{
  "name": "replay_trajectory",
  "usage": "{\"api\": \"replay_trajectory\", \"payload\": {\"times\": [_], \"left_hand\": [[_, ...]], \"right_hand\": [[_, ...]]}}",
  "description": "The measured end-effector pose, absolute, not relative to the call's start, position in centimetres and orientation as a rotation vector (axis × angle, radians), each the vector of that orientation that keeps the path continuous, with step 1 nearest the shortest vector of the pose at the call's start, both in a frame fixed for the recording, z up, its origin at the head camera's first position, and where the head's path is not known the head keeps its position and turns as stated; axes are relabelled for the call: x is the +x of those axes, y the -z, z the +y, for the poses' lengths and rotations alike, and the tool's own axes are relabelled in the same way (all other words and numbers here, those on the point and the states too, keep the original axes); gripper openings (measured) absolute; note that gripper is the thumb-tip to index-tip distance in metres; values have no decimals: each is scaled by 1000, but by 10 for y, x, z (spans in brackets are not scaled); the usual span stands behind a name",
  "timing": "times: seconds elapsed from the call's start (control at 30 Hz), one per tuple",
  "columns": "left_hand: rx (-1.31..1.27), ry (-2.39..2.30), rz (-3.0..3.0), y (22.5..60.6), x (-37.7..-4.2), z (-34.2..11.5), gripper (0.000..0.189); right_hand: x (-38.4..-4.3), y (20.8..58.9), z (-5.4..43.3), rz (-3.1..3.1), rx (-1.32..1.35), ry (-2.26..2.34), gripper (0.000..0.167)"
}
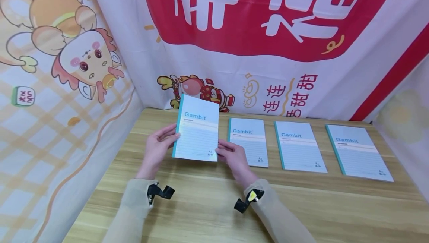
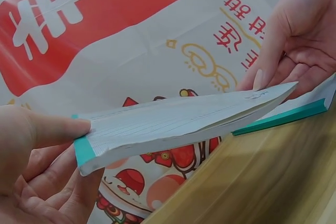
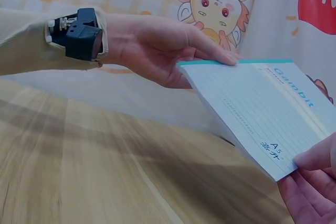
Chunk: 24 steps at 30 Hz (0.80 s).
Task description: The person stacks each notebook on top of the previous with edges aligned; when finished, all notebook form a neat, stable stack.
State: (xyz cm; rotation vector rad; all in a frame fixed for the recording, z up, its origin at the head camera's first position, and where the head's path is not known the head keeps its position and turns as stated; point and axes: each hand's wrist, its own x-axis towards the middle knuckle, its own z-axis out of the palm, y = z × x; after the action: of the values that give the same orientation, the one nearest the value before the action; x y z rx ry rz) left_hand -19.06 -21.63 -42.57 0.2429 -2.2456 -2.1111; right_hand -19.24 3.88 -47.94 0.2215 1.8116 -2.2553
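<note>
A pale blue Gambit notebook (image 1: 197, 131) with a teal spine is held up above the left part of the table, its cover facing the head camera. At the spine edge, my left hand (image 1: 161, 148) pinches it, thumb on the cover and fingers beneath. My right hand (image 1: 234, 159) pinches the opposite edge near the lower corner. In the left wrist view the notebook (image 2: 178, 116) appears edge-on, its pages slightly parted near the right hand (image 2: 304, 35). The right wrist view shows the notebook's cover (image 3: 257, 114) tilted between both hands.
Three matching notebooks lie in a row on the wooden table (image 1: 207, 205): one (image 1: 251, 142) partly behind my right hand, another (image 1: 298, 146) in the middle, and one (image 1: 358, 151) at the right. Printed cloth (image 1: 134, 60) hangs behind and to the left.
</note>
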Motion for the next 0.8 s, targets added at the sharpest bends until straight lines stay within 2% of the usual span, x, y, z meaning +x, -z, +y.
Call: {"api": "replay_trajectory", "payload": {"times": [0.8], "left_hand": [[152,2189,-2216,441,-202,-172,41]], "right_hand": [[-196,477,92,1964,240,2217,34]]}}
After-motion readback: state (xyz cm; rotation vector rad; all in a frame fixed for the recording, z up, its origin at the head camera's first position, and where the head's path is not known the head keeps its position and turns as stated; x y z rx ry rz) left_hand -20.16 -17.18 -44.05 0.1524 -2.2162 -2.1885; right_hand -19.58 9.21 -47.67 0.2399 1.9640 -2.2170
